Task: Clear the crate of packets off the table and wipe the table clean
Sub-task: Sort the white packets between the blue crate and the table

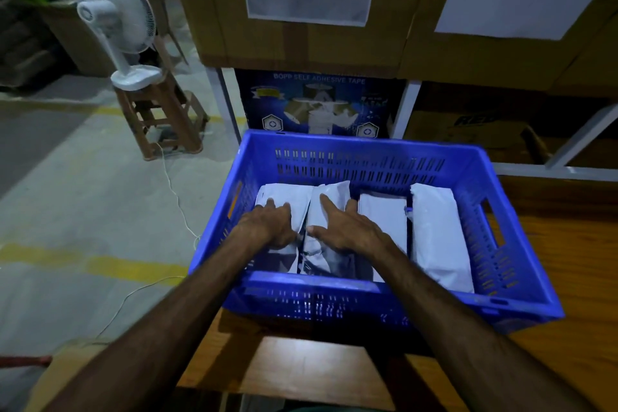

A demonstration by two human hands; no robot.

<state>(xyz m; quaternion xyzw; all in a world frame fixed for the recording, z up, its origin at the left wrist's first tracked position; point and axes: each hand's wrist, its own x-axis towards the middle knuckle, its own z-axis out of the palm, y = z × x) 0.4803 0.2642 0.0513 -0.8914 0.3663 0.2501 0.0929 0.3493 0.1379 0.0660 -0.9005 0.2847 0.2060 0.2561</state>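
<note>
The blue crate (368,157) sits on the wooden table (551,244), and both hands rest flat inside, left hand (267,224) and right hand (344,227) with fingers loosely spread on adjoining white packets (438,234), probably settling them before lifting the crate away.

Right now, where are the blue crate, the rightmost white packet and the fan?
blue crate (374,140): head view, bare far rim.
rightmost white packet (438,237): head view, middle of its top face.
fan (115,8): head view, centre of the round grille.
</note>
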